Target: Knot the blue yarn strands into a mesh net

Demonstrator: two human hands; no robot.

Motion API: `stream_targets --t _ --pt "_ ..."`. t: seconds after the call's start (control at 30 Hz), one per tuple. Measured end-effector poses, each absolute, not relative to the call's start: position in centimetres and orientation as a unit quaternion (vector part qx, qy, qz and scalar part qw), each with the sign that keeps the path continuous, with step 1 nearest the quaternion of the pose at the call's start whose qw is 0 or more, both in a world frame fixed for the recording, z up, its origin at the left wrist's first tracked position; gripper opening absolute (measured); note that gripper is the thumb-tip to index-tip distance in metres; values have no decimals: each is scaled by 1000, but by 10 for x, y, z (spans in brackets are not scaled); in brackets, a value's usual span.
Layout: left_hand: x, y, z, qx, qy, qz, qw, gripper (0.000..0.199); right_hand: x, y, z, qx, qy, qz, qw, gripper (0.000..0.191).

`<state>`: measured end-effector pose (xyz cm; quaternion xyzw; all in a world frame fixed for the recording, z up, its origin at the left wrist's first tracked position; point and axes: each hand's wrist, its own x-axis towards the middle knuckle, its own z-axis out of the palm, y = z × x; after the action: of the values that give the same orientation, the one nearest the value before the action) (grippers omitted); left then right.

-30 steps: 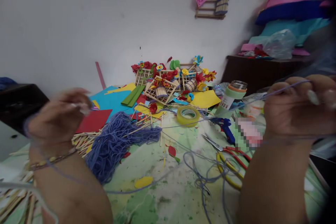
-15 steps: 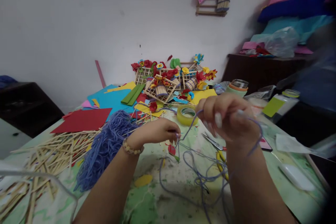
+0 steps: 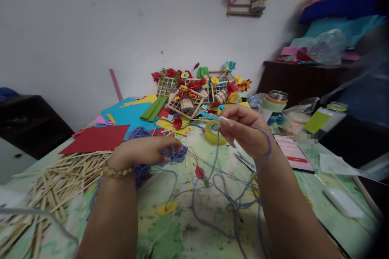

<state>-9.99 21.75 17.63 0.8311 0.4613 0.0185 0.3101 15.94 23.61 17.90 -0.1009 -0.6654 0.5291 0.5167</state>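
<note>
My left hand (image 3: 148, 150) lies over the pile of purple yarn (image 3: 138, 133), its fingers closed on a bunch of strands at the pile's right side. Higher and to the right, my right hand (image 3: 244, 129) pinches a strand of the yarn between thumb and fingers. That strand hangs down from the fingertips, and yarn also loops round the wrist. Loose yarn loops (image 3: 234, 202) spread over the table between my forearms. A small red paper flower (image 3: 199, 172) with a green leaf lies between the hands.
Wooden sticks (image 3: 69, 170) and red paper (image 3: 97, 138) lie left. A tape roll (image 3: 212, 132), scissors (image 3: 244, 162) and yellow-handled pliers are near my right hand. Stick frames with paper flowers (image 3: 194, 93) stand behind. A phone (image 3: 293, 153), a white mouse (image 3: 343, 202) and jars are right.
My left hand has moved left from the strand near the red flower to the yarn pile and taken hold of strands. My right hand has shifted slightly left, uncovering the phone.
</note>
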Motion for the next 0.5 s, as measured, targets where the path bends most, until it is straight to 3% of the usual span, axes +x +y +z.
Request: stream_targets --t 0.1,0.23,0.27,0.37,0.43,0.5 --pt "-93 221 169 823 510 121 218 51 161 229 184 -80 -639 531 551 15" --pt "-54 224 160 851 405 96 321 80 158 222 190 -35 -619 503 602 21" --pt "-46 225 157 860 379 65 335 73 158 221 191 -26 -607 494 622 25" --pt "-38 233 151 876 348 5 335 28 162 227 193 -26 -555 475 682 33" --pt "-44 238 151 871 377 51 310 28 169 236 193 -39 -536 466 703 27" --pt "-49 240 155 842 426 193 270 33 177 247 189 -70 -558 463 685 19"
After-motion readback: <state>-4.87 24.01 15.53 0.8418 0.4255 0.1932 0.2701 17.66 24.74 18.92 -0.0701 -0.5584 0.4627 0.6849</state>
